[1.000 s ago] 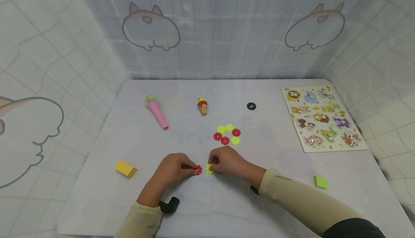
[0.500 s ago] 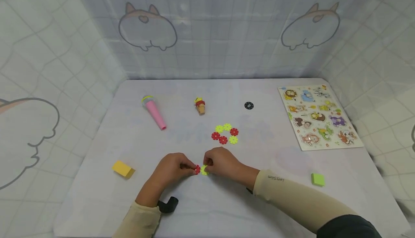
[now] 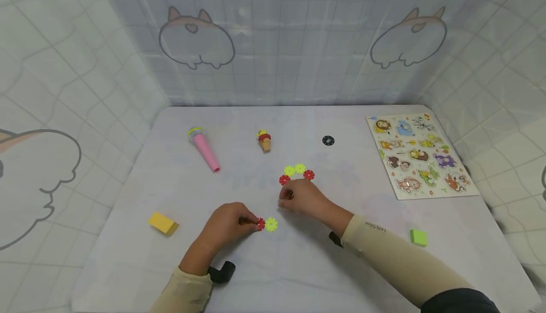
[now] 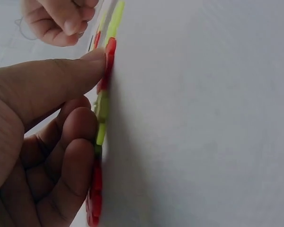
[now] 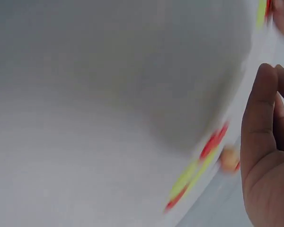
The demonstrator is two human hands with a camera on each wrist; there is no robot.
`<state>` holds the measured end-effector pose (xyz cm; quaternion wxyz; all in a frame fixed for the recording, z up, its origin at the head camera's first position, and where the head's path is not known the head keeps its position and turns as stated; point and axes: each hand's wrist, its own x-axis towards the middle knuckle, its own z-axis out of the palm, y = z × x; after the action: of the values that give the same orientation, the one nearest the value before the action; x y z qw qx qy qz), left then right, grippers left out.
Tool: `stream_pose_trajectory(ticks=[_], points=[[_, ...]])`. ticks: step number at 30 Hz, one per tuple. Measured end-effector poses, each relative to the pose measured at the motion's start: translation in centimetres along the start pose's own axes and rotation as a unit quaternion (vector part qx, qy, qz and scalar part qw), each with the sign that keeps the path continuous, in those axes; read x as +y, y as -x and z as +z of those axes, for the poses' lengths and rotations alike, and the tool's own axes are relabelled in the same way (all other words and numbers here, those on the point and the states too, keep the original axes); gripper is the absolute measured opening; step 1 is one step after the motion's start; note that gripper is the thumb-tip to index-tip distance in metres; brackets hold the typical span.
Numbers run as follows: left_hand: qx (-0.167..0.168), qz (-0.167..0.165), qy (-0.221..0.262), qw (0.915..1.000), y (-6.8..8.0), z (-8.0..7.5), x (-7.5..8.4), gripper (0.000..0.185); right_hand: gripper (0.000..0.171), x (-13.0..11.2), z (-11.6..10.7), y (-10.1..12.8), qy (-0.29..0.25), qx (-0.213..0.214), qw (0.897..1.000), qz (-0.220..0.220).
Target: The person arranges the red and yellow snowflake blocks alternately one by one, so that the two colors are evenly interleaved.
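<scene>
under right hand (image 3: 300, 198) 2 discs hidden, grip unclear; left hand (image 3: 228, 223) pinches red disc (image 3: 260, 224).

The head view is being lit evenly and softly from above, with only faint shadows being cast; its edges are being bent by the wide lens. Both wrist views are being dimmed, and the right one is being smeared by motion blur.

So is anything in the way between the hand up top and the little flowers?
No. The right hand is right at the loose flower discs; only bare table lies about them. The pink toy sits far off.
</scene>
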<state>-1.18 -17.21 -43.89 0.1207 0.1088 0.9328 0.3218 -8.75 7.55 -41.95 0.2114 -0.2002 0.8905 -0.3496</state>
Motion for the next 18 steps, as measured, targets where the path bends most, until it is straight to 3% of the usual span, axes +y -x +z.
stream_pose_trajectory(ticks=[4, 8, 14, 18], points=[[0.004, -0.008, -0.004, 1.0000, 0.1, -0.1, 0.3, 0.012, 0.013, 1.9, -3.2, -1.0, -0.019, 0.059, 0.996, 0.061], [0.008, 0.006, 0.000, 0.9999, 0.0, -0.2, 0.7, 0.013, 0.019, 3.3, -5.0, -2.3, 0.030, 0.089, 0.993, 0.075], [-0.016, 0.062, 0.006, 0.9980, -1.2, 0.9, 1.5, 0.012, 0.028, 2.3, -4.9, -4.3, 0.096, 0.038, 0.994, 0.033], [-0.026, 0.078, 0.004, 0.9966, -1.8, 1.7, 1.9, 0.012, 0.030, 1.2, -3.9, -5.3, 0.134, -0.007, 0.991, 0.020]])
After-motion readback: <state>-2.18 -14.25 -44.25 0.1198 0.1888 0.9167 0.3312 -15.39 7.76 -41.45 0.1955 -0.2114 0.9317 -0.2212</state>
